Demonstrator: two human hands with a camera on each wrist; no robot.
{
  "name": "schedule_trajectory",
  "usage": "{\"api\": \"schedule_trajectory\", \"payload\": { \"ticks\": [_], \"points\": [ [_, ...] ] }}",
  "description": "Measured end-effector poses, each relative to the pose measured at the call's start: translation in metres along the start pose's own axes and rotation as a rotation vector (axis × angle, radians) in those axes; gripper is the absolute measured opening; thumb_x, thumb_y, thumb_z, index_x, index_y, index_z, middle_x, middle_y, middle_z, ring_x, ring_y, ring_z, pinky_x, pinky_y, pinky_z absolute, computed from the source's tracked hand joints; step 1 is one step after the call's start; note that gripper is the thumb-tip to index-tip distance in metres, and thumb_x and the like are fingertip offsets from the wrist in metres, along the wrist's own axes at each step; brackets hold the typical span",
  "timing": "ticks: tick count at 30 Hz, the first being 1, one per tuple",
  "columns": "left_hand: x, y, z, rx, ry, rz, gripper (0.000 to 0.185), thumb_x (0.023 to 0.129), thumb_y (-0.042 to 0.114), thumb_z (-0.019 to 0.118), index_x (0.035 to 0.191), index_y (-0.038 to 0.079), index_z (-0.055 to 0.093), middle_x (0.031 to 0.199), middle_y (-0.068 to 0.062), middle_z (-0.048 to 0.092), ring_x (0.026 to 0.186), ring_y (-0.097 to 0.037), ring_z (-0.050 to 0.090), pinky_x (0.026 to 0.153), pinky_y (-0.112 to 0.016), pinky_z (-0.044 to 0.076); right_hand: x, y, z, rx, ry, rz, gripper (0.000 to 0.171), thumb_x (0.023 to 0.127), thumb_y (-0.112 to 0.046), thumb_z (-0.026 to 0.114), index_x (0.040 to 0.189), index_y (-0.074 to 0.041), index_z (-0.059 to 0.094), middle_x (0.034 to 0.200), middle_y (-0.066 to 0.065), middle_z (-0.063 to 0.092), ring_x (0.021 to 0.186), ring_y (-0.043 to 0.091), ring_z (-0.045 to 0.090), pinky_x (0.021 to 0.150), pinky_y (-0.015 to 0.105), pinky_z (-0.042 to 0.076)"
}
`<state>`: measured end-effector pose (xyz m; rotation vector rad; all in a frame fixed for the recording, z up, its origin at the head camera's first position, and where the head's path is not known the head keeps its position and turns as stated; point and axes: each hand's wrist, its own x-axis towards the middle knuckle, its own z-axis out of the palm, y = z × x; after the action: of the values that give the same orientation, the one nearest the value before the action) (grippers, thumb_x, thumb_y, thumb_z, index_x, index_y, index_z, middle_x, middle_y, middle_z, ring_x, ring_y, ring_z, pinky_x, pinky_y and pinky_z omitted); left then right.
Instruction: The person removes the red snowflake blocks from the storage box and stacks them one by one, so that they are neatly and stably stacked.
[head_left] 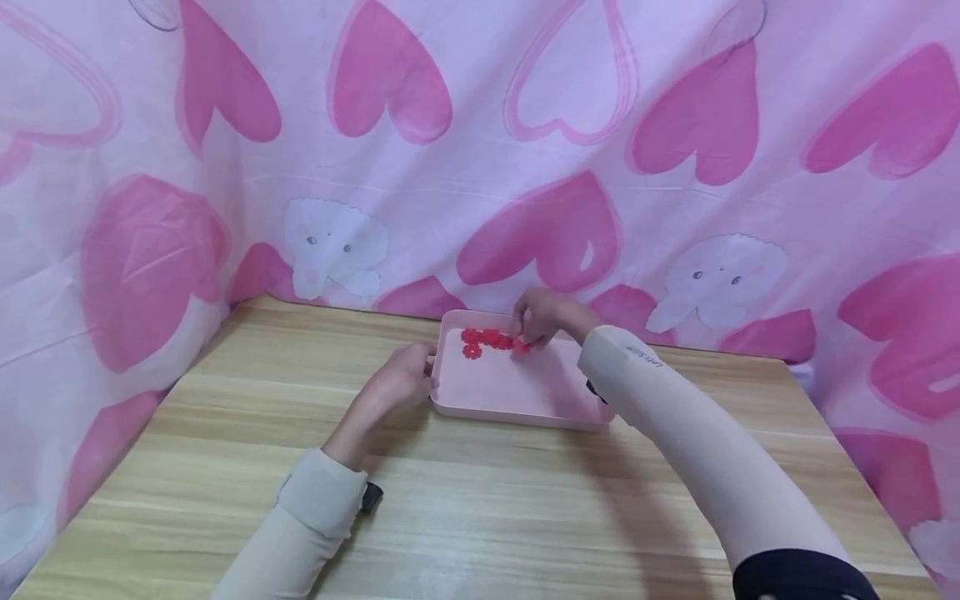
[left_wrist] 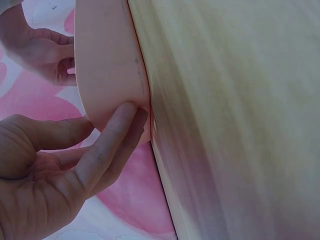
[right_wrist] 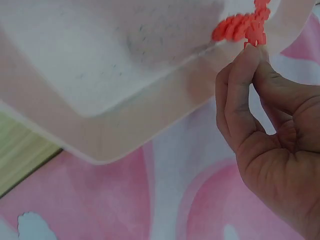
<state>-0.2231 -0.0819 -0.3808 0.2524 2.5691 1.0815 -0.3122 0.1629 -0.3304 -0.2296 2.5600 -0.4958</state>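
The right hand (head_left: 546,321) has its fingertips (right_wrist: 250,57) curled together in a pinch on a red flower-shaped piece (head_left: 520,346), a small flat plastic shape with scalloped edges, at the far side of the tray. At about nine o'clock from that piece lies a short row of the same red pieces (head_left: 483,338), touching one another, with one more sitting just below the row's left end. In the right wrist view they look bright orange-red and notched round the rim.

The left hand (head_left: 401,379) rests against the tray's left edge, at nine o'clock from the tray's middle, its fingers (left_wrist: 112,135) fairly straight and pressed to the outer wall, thumb alongside; it grips nothing.

The tray (head_left: 517,392) is pale pink, shallow, rectangular with rounded corners, and sits near the far edge of the light wooden desk (head_left: 480,500). Behind, at twelve o'clock, hangs a pink cloth with hearts (head_left: 540,225).
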Motion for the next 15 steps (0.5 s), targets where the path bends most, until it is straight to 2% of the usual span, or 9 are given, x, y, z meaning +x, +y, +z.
{"api": "schedule_trajectory", "payload": {
  "ticks": [7,15],
  "points": [
    [0.0,-0.002,0.0,-0.064,-0.018,-0.009,0.059,0.097,-0.012,0.059,0.155,-0.008,0.048,0.127,-0.026,0.071,0.106,-0.029,0.068,0.092,-0.036,0.067,-0.014,0.018,-0.016,0.001,0.028,-0.026,0.007,0.096,0.006,0.072,0.101,0.001,0.07,0.096,0.015,0.072,0.076,0.019,0.072,0.082,0.036,0.07],
    [0.0,-0.003,-0.001,-0.068,-0.025,0.002,0.059,0.097,-0.012,0.058,0.155,-0.008,0.048,0.124,-0.026,0.073,0.107,-0.029,0.069,0.095,-0.039,0.066,-0.035,0.045,-0.037,-0.013,0.028,-0.05,0.009,0.094,0.007,0.072,0.1,0.004,0.068,0.095,0.018,0.077,0.073,0.017,0.071,0.072,0.031,0.069]
  ]
}}
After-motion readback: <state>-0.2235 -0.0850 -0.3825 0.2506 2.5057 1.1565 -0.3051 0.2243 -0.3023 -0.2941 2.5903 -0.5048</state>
